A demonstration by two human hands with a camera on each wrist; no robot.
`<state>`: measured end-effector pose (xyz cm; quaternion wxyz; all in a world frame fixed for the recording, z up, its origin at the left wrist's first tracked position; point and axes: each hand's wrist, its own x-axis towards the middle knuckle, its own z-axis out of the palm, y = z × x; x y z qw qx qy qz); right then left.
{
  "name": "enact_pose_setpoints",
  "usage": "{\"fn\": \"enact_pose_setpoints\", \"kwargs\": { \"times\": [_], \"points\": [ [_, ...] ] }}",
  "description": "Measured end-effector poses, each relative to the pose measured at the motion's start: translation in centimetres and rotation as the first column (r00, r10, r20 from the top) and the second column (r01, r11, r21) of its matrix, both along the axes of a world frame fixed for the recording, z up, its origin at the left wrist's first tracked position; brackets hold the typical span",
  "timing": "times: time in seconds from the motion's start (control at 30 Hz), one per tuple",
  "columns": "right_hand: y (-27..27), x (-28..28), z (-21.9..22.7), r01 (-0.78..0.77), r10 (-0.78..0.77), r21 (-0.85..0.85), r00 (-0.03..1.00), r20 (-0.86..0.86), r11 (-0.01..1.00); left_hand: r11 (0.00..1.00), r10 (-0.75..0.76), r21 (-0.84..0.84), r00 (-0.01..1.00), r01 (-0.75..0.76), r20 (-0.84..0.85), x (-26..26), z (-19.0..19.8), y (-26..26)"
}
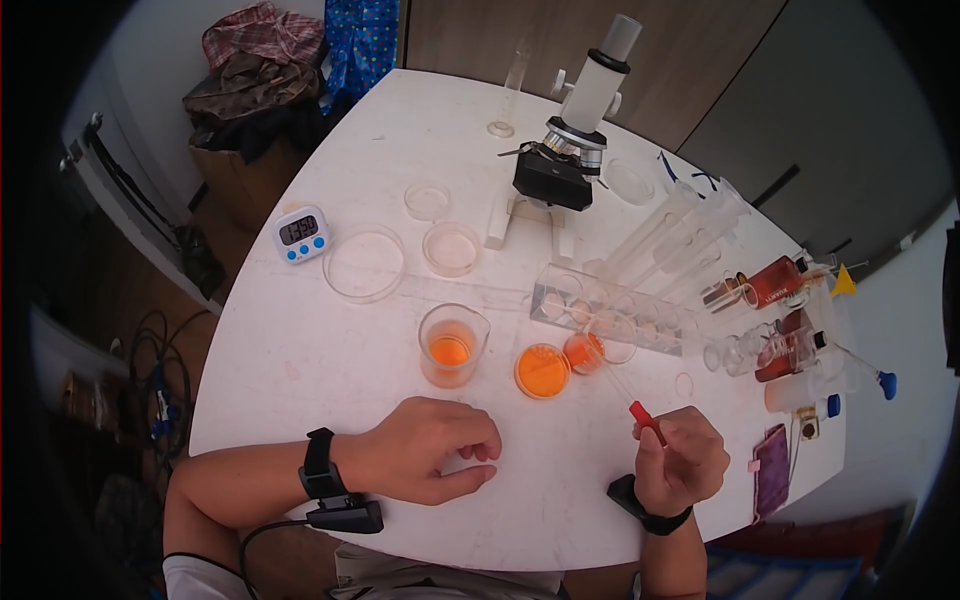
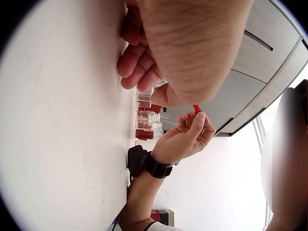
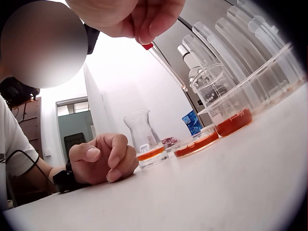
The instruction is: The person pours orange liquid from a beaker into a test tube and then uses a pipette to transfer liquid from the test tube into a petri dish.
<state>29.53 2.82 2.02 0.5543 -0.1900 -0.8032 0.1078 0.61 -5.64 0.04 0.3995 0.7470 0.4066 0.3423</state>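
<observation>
My right hand [image 1: 682, 458] pinches a glass dropper by its red rubber bulb [image 1: 643, 414]. The dropper's clear tube [image 3: 166, 63] slants down, and its tip is near the rim of a small beaker [image 3: 232, 120] with orange-red liquid. Beside that beaker is a petri dish [image 1: 543, 371] holding orange liquid. My left hand [image 1: 425, 450] rests on the table with loosely curled fingers and nothing in them. Just beyond it stands a larger beaker [image 1: 453, 352] with some orange liquid at the bottom.
A clear test-tube rack [image 1: 610, 315] with tubes stands behind the small beaker. Further back are a microscope [image 1: 565, 150], empty dishes [image 1: 365, 262] and a graduated cylinder [image 1: 515, 85]. A timer [image 1: 301, 235] lies left; brown bottles [image 1: 775, 283] and a purple cloth [image 1: 770, 475] lie right.
</observation>
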Motion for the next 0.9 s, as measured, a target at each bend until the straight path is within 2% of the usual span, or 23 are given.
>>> {"fn": "enact_pose_setpoints", "kwargs": {
  "times": [0.03,0.1,0.27,0.33,0.9],
  "points": [
    [0.0,-0.2,0.3,0.000,0.000,0.000,1.000,0.000,1.000,1.000,0.002,-0.006,1.000,-0.002,-0.006,0.0,0.1,0.0],
    [0.0,-0.5,1.0,-0.024,0.027,-0.022,0.990,0.138,0.999,1.000,0.002,-0.004,1.000,-0.002,-0.003,-0.1,0.0,0.0],
    [0.0,-0.9,1.4,-0.028,0.041,-0.063,0.977,0.209,0.998,0.999,0.003,0.040,1.000,-0.003,-0.005,0.0,-0.5,0.1],
    [0.1,-0.9,1.4,-0.053,0.073,-0.073,0.952,0.298,0.996,1.000,0.000,0.030,1.000,0.000,0.005,-0.1,-0.5,0.1],
    [0.0,-1.5,1.7,-0.037,0.085,-0.141,0.930,0.359,0.989,1.000,-0.003,0.000,1.000,0.003,-0.007,0.0,-0.2,0.1]
  ]
}}
